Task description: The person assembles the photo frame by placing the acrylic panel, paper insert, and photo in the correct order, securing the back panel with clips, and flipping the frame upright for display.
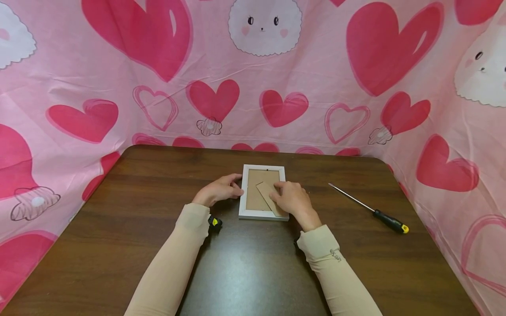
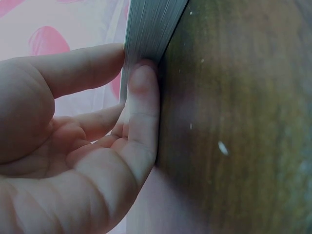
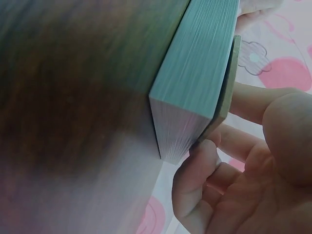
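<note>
Left hand (image 1: 219, 190), loosely bent, touched the frame (image 1: 258, 215); right hand (image 1: 294, 200) pinched the brown strip (image 1: 266, 193); overbending risked cracking it.

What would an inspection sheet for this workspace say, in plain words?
Surface: wood-grain table, glare near the front.
Job's things: white frame with a brown board inside; tan strip slanting across its lower right.
Clutter: screwdriver lying right of the frame, unheld; black-and-yellow item beside the left cuff, unclear what.
Grips: left grip touches the frame's left edge; right grip holds the tan strip.
Cables: nothing seen.
Surroundings: pink heart-print cloth behind and at both sides.
</note>
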{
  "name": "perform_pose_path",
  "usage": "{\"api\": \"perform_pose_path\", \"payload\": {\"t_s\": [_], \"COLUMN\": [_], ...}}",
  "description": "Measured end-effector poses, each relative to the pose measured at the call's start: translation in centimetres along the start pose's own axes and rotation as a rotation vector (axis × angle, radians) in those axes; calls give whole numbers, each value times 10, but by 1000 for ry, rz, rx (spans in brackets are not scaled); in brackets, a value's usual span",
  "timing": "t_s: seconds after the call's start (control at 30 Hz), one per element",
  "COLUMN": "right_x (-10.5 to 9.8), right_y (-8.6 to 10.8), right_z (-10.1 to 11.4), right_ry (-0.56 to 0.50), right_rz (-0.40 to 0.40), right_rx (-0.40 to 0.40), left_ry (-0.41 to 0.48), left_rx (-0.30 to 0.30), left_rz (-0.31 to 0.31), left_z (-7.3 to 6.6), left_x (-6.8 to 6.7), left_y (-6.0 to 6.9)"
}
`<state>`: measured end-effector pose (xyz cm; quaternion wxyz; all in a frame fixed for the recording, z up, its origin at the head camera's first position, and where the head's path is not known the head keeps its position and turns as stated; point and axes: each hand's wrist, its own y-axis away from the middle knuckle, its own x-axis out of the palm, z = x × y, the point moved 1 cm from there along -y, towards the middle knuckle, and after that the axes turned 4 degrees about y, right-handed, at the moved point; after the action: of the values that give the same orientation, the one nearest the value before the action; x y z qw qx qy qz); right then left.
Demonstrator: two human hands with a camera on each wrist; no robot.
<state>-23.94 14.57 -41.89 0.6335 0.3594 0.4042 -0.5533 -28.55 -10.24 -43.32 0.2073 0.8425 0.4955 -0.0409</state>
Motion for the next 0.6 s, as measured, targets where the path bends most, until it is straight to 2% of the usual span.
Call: {"api": "perform_pose_path", "payload": {"t_s": [0.27, 0.47, 0.6], "right_x": [-7, -36, -61], "right_y": [-3, 2, 12], "right_z": [-7, -27, -54], "right_ry": [-38, -113, -71], "right_rz": [-18, -37, -57], "right_rx": [-64, -41, -41], "left_ry": [-1, -5, 1], "left_rx": [-10, -7, -4], "left_rz": [-3, 1, -3], "left_z": [3, 2, 0], "left_x": [-2, 0, 0], "left_y": [0, 0, 1]}}
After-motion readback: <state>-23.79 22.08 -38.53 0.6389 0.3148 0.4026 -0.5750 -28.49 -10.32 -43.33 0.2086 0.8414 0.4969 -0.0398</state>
